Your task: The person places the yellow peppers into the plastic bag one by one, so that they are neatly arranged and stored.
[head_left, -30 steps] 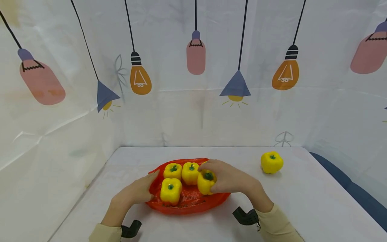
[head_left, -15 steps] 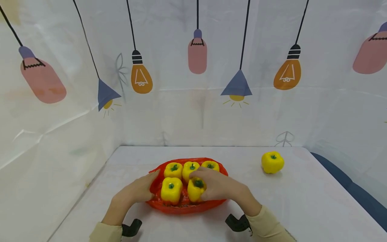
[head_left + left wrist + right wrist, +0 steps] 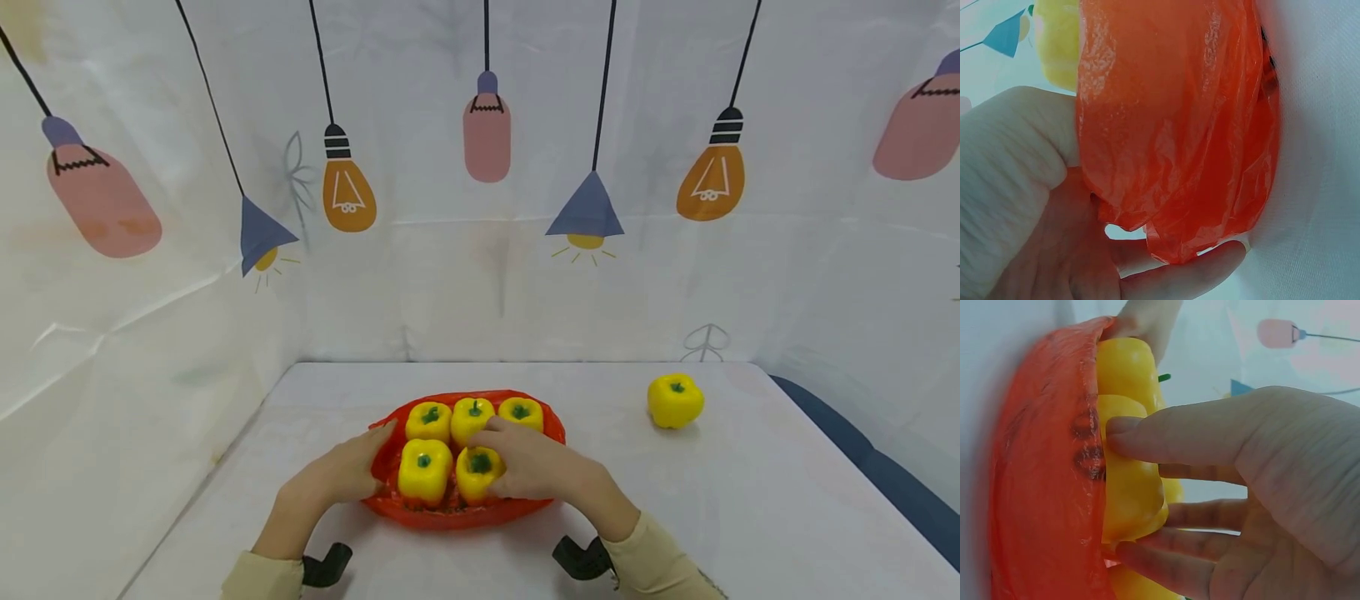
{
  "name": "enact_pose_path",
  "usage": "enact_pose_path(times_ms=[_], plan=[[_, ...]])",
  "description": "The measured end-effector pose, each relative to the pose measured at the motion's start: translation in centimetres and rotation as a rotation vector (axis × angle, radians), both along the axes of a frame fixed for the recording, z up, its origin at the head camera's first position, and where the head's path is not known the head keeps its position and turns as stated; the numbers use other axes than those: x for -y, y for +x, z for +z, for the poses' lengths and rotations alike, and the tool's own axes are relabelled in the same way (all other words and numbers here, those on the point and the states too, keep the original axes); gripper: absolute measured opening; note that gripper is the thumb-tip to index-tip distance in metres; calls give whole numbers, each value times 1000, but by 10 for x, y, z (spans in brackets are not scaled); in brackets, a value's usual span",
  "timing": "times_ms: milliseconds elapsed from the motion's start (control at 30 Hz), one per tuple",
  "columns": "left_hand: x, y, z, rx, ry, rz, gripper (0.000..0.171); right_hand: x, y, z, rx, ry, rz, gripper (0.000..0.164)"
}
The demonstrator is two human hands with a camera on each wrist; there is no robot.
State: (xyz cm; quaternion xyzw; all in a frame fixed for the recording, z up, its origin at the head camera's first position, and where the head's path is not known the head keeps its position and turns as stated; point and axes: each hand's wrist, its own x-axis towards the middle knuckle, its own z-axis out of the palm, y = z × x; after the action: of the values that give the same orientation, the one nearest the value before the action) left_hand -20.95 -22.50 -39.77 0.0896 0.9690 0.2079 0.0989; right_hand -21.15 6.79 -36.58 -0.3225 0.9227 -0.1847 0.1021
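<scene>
A red plastic bag (image 3: 450, 522) lies spread wide on the white table, its mouth facing up. My left hand (image 3: 337, 471) holds the bag's left side; in the left wrist view the thumb is at the rim and the fingers are outside the red film (image 3: 1166, 125). Inside the bag, at the front right, my right hand (image 3: 534, 458) grips a yellow bell pepper (image 3: 477, 473) with a green stem. The right wrist view has the thumb on one side of this pepper (image 3: 1130, 487) and fingers on the other. Several more yellow peppers sit around it, including one at front left (image 3: 424, 468).
One yellow bell pepper (image 3: 675, 401) stands alone at the table's back right. A white sheet printed with lamps hangs behind the table (image 3: 750, 500). Dark blue material (image 3: 862, 467) shows past the right table edge. Black devices are on both wrists.
My right hand has moved left and slightly forward of the back row with its pepper, uncovering a pepper at the bag's back right. The left hand has stayed in place on the bag.
</scene>
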Motion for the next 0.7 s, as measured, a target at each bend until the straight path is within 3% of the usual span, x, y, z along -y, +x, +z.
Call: enact_pose_path(times_ms=[467,700], plan=[[0,1,0,-18,-4,-11,84,-17,-6,6,19,-40,-15,56],[0,1,0,-23,-12,-12,84,-38,-13,18,42,-92,-87,58]])
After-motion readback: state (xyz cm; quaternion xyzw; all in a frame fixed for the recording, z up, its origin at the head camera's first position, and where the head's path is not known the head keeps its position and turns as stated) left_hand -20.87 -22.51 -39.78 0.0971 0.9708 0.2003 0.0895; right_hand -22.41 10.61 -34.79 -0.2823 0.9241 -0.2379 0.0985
